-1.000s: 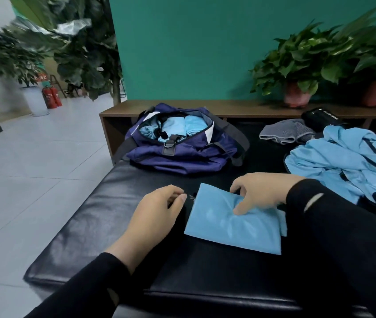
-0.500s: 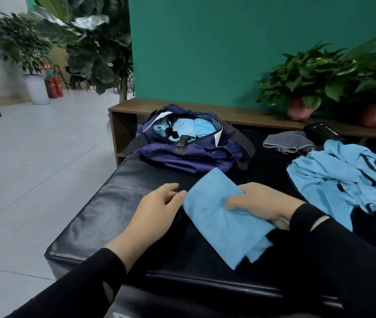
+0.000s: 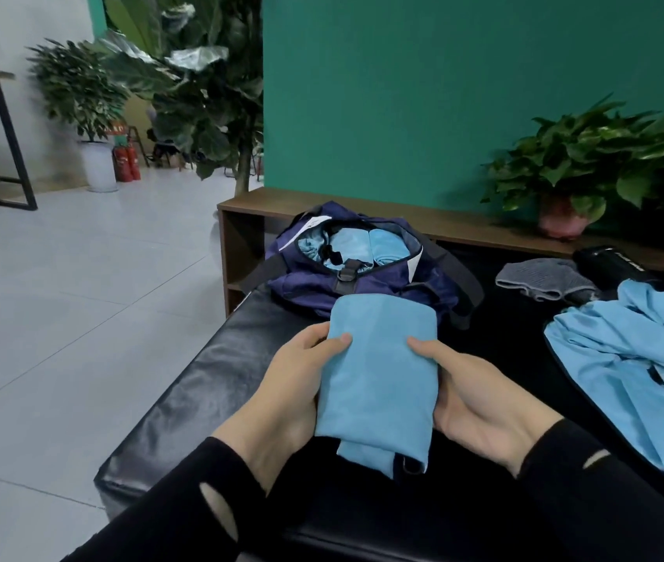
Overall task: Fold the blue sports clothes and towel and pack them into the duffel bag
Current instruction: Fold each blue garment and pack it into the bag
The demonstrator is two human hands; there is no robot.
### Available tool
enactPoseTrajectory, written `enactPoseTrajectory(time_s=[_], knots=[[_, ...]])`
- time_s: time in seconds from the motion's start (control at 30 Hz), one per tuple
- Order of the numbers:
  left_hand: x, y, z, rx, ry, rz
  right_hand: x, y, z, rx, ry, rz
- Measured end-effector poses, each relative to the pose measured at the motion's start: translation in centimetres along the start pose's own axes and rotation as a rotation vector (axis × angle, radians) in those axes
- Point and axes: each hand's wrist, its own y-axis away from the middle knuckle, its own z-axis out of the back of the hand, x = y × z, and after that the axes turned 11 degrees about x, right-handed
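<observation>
1. Folded blue cloth point(image 3: 379, 379), one piece, sits at the centre of the frame, lifted off the black bench point(image 3: 184, 403) and held between both hands; looser layers hang out of its lower edge.
2. Left hand point(image 3: 293, 383) grips the cloth's left edge, thumb curled over the top face, the other fingers hidden beneath it.
3. Right hand point(image 3: 472, 395) grips the right edge the same way, thumb on top, fingers wrapped under. Both wrists wear black sleeves.
4. One dark blue duffel bag point(image 3: 362, 277) lies just above the held cloth in the frame, at the bench's far end, its top open. At least two rolled or folded light blue pieces point(image 3: 366, 245) show inside; a black buckle sits at the opening's front edge, and the cloth's top edge overlaps the bag's front.
5. One crumpled pile of light blue clothes point(image 3: 638, 358) lies at the right of the frame, apart from the hands.
6. One grey knitted item point(image 3: 541, 277) and one black object point(image 3: 610, 263) lie above that pile.
7. Two potted plants point(image 3: 565, 172) stand on the wooden shelf point(image 3: 484, 229) at upper right, against a green wall; taller plants and two red fire extinguishers point(image 3: 127, 162) occupy the upper left.
</observation>
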Motion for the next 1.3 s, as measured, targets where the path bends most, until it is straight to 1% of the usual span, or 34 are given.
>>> enactPoseTrajectory(time_s=[0.07,0.1,0.17,0.2,0.27,0.33,0.43,0.5,0.53,0.63,0.7,0.77,0.8,0.93,1.03,1.07,1.1,1.13,1.17,1.2,1.23,1.27,1.3], knots=[[0.0,-0.7,0.1,0.023,-0.032,-0.020,0.3,-0.5,0.5,-0.002,0.015,-0.010],[0.0,-1.4,0.1,0.003,-0.095,-0.031,0.5,-0.9,0.8,-0.016,0.031,0.004],[-0.4,-3.3,0.4,-0.112,-0.313,-0.076,1.3,-1.8,1.3,-0.059,0.071,0.047],[-0.8,-4.6,0.7,-0.172,-0.399,-0.127,1.9,-2.2,1.6,-0.080,0.088,0.070],[-1.8,-7.4,1.8,-0.325,-0.566,-0.299,3.4,-3.2,2.4,-0.111,0.115,0.103],[-2.9,-10.3,3.7,-0.506,-0.826,-0.448,5.3,-4.4,3.4,-0.146,0.138,0.123],[-4.3,-14.7,6.6,-0.672,-1.090,-0.609,8.2,-6.3,4.1,-0.199,0.188,0.145],[-5.4,-18.1,7.9,-0.726,-1.181,-0.621,10.1,-8.2,4.8,-0.211,0.226,0.159],[-6.0,-19.5,8.1,-0.735,-1.226,-0.587,11.1,-9.2,5.1,-0.216,0.252,0.165],[-7.1,-23.2,9.0,-0.692,-1.510,-0.418,13.7,-12.8,4.9,-0.215,0.330,0.191],[-7.6,-25.0,9.5,-0.666,-1.627,-0.331,14.9,-15.5,4.4,-0.206,0.349,0.183],[-8.1,-26.4,10.0,-0.678,-1.642,-0.291,15.7,-18.5,3.9,-0.196,0.363,0.156],[-8.5,-27.0,10.0,-0.693,-1.623,-0.299,15.9,-20.1,3.6,-0.191,0.365,0.141],[-9.6,-28.1,10.0,-0.722,-1.422,-0.448,15.9,-26.5,3.4,-0.242,0.362,0.045],[-9.9,-28.3,10.0,-0.710,-1.343,-0.515,15.3,-30.3,3.4,-0.251,0.427,-0.053],[-9.9,-28.2,9.9,-0.693,-1.331,-0.524,15.3,-31.2,3.2,-0.232,0.494,-0.073],[-9.9,-28.2,9.8,-0.680,-1.328,-0.527,15.4,-31.9,3.1,-0.265,0.635,-0.073],[-9.9,-28.1,9.7,-0.672,-1.329,-0.524,15.7,-32.5,3.1,-0.358,0.917,-0.056],[-9.9,-28.2,9.6,-0.665,-1.334,-0.515,15.9,-32.8,3.3,-0.501,1.320,-0.025],[-9.8,-28.2,9.6,-0.661,-1.343,-0.505,16.2,-33.0,3.6,-0.630,1.724,0.063],[-9.7,-28.2,9.7,-0.659,-1.352,-0.496,16.2,-33.0,3.6,-0.670,1.935,0.206],[-9.7,-28.2,9.8,-0.657,-1.358,-0.491,15.8,-32.7,3.4,-0.600,1.979,0.348],[-9.7,-28.2,9.8,-0.655,-1.359,-0.486,15.4,-32.1,3.3,-0.452,1.971,0.450]])
